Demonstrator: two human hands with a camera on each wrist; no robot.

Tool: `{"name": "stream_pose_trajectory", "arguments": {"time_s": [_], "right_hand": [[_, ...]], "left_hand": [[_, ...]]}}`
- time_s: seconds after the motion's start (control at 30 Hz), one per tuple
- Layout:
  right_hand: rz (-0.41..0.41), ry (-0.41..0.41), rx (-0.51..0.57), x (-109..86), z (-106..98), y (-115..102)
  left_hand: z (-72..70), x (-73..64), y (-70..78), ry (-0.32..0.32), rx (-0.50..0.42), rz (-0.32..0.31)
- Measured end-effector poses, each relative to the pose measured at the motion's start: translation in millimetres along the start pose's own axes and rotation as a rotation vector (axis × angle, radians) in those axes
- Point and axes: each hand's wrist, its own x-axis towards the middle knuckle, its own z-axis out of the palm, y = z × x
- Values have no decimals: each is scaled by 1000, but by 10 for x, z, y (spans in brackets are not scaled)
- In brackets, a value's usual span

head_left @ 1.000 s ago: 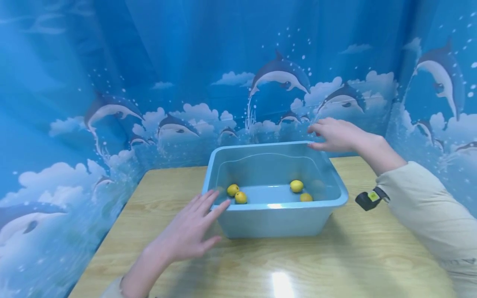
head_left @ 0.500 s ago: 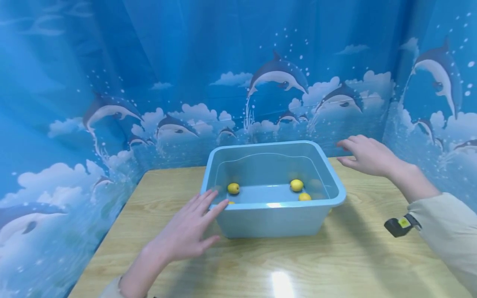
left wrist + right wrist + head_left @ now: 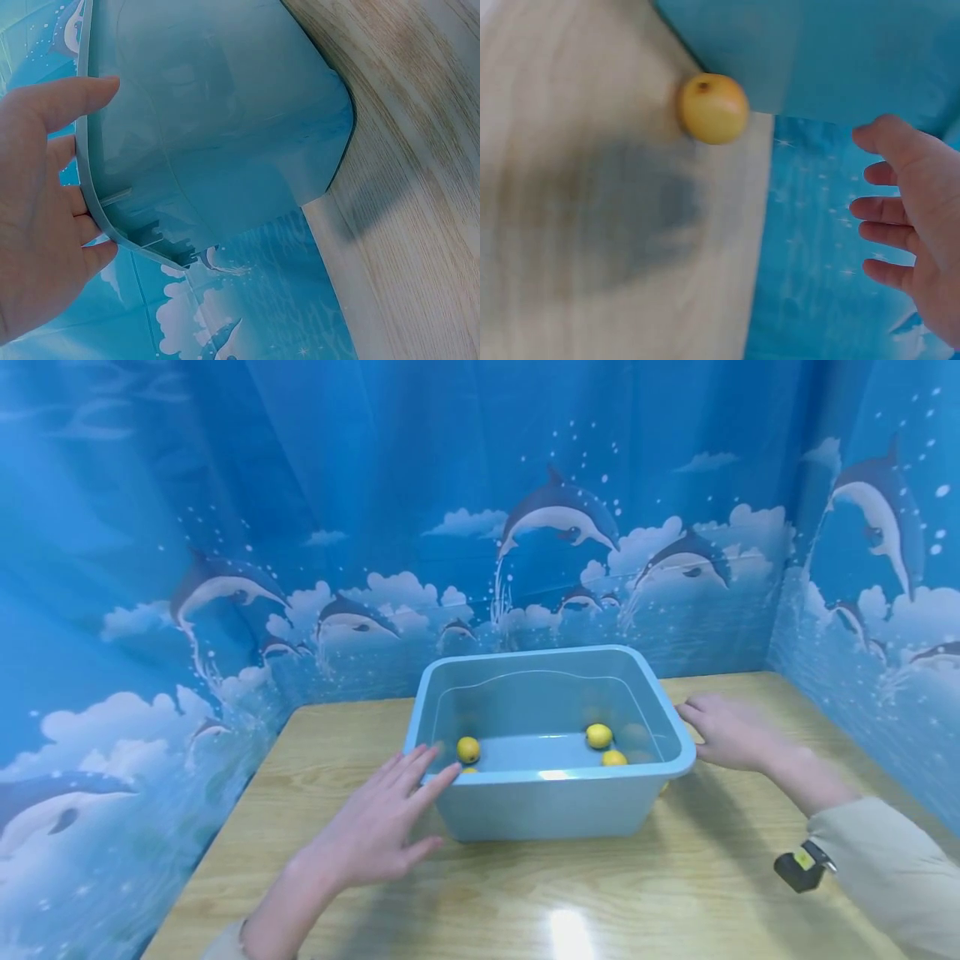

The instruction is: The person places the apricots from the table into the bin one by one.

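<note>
A light blue plastic bin (image 3: 540, 806) stands on the table. Several yellow fruits that look like lemons lie inside, among them one lemon (image 3: 598, 735) on the right and another lemon (image 3: 468, 749) on the left. My left hand (image 3: 375, 831) is at the bin's front left corner, its fingers extended and reaching over the rim. Low beside the bin's right wall is my right hand (image 3: 731, 733), holding nothing, fingers loosely bent. One more lemon (image 3: 714, 109) rests on the table against the outside of that wall; in the head view the bin mostly hides it.
The wooden table (image 3: 322, 760) ends at a curtain (image 3: 360, 543) printed with dolphins, which hangs behind and along both sides. A black device (image 3: 799, 867) is strapped to the right wrist, near the sleeve (image 3: 877, 860).
My right hand has moved from the bin's back right corner out to the right, then down beside the bin. The left lemons have rolled a little inside. My left hand has stayed put.
</note>
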Motion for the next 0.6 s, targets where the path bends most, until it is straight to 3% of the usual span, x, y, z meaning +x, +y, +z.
{"name": "stream_pose_trajectory", "arguments": {"time_s": [0.17,0.4,0.6], "right_hand": [[-30,55,34,-52,223,-13],[47,89,220,-102,403,-98],[74,76,230,-129,507,-176]], "left_hand": [[-6,7,-2,-8,-3,0],[-9,10,5,-14,-7,-11],[-7,7,2,-19,-8,-10]]}}
